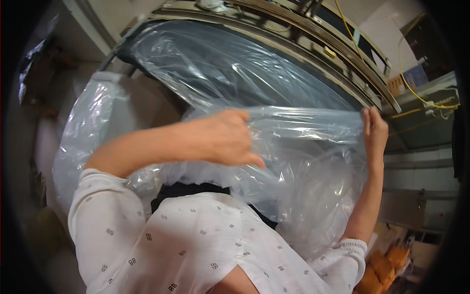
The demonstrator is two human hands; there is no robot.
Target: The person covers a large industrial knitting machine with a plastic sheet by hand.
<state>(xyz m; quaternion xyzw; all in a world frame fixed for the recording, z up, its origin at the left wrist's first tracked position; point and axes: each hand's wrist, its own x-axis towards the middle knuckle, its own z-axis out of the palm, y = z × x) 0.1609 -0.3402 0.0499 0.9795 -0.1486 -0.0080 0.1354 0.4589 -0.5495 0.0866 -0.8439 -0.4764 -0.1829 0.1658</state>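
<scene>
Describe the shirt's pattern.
The shirt is white with small scattered dark motifs, best seen in the head view.

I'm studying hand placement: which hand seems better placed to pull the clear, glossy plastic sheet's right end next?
Probably the right hand: it appears to pinch that end of the clear, glossy plastic sheet, while the left hand sits farther left.

Left hand (226, 137): some fingers hidden behind its back; hold on film uncertain. Clear plastic sheet (306, 125): partly covered by left forearm (152, 148) (lower folds also vanish behind the white shirt (186, 245)). Shirt: cut off by lower edge. Machine frame (323, 35): cropped at upper edge. Orange bundles (384, 268): blurred, kind unclear. Far-left shapes (61, 59): too dim to identify.
</scene>
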